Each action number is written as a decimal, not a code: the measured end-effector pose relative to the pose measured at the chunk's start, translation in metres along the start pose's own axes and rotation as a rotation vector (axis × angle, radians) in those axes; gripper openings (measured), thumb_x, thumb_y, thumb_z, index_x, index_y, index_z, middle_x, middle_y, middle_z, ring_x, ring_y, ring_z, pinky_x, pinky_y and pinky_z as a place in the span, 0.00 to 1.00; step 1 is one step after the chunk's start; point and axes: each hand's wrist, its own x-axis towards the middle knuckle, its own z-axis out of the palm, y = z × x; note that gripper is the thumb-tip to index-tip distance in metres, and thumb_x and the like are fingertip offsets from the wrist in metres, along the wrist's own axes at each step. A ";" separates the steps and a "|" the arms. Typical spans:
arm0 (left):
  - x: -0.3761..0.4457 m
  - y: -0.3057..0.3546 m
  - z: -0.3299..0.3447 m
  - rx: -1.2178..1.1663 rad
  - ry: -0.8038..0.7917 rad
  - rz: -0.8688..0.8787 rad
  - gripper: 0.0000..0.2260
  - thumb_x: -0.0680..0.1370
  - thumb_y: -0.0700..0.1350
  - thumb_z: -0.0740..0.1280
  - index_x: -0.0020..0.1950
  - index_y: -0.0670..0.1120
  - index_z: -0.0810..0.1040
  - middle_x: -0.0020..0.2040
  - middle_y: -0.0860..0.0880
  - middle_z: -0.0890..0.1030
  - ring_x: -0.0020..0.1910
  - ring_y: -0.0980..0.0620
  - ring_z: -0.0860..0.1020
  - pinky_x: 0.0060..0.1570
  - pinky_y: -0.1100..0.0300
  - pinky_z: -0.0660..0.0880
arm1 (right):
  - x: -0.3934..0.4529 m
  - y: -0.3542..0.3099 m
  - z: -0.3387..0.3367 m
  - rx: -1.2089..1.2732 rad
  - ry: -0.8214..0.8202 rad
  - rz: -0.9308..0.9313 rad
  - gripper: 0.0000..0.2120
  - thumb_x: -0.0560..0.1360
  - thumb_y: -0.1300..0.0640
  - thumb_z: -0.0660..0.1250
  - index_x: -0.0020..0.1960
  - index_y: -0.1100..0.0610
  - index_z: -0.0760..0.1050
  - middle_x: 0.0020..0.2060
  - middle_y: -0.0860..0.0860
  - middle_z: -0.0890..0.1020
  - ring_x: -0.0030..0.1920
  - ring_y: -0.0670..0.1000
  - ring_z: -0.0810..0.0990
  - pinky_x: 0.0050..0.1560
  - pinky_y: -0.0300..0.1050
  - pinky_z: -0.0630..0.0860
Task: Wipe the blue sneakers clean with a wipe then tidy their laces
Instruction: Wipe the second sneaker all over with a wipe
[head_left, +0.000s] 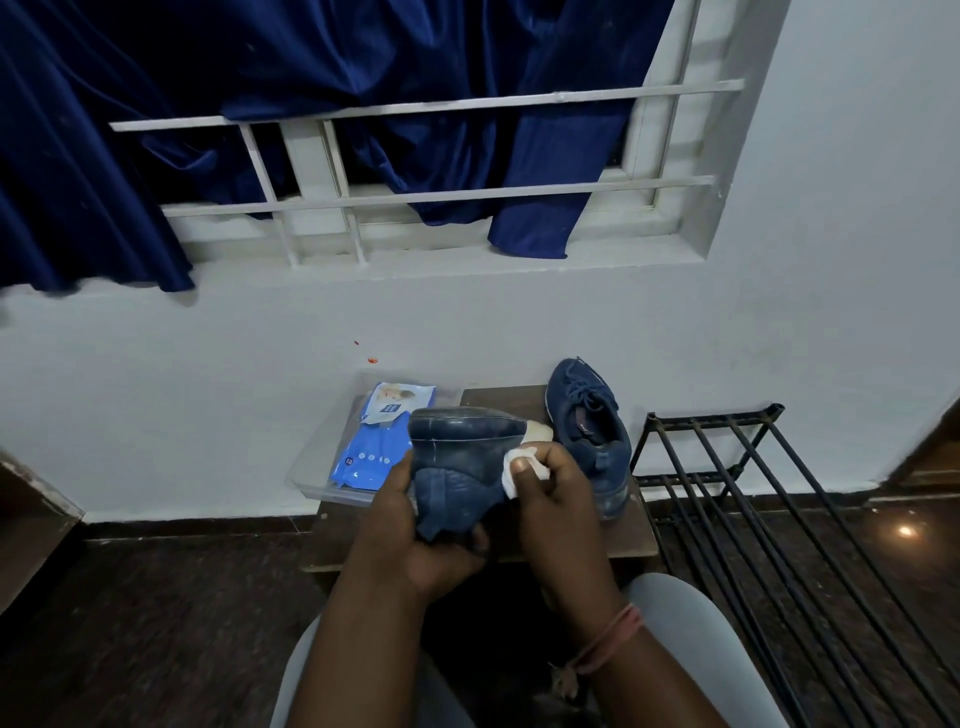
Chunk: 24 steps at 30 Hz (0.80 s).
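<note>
So I'm holding one blue sneaker (457, 467) up with my left hand (415, 530) clamped around its heel end, sole facing away from me. My right hand (556, 493) is pinching a white wipe (511, 467) against the sneaker's side. Just beyond my right hand, the second sneaker (589, 421) is sitting on the worktop (639, 540); the wipes pack (376, 441) is lying past my left hand.
</note>
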 end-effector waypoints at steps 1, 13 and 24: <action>0.003 -0.001 -0.003 0.061 0.026 -0.017 0.24 0.76 0.59 0.70 0.69 0.50 0.79 0.59 0.45 0.85 0.57 0.43 0.81 0.54 0.52 0.74 | -0.001 0.000 0.000 -0.019 0.014 -0.028 0.06 0.81 0.61 0.65 0.48 0.53 0.78 0.45 0.52 0.84 0.48 0.52 0.82 0.51 0.50 0.79; 0.003 -0.006 -0.003 0.146 0.078 0.402 0.27 0.81 0.63 0.55 0.66 0.46 0.81 0.59 0.41 0.85 0.57 0.39 0.83 0.53 0.48 0.80 | -0.006 0.008 0.007 -0.296 0.079 -0.309 0.04 0.80 0.59 0.68 0.49 0.50 0.77 0.48 0.47 0.77 0.51 0.43 0.77 0.54 0.43 0.74; 0.013 -0.020 -0.019 0.396 0.048 0.423 0.18 0.77 0.62 0.68 0.61 0.53 0.82 0.51 0.49 0.88 0.48 0.47 0.87 0.52 0.46 0.82 | -0.024 0.001 0.015 -0.627 -0.123 -0.686 0.08 0.78 0.60 0.67 0.54 0.52 0.83 0.46 0.48 0.81 0.48 0.44 0.74 0.51 0.35 0.69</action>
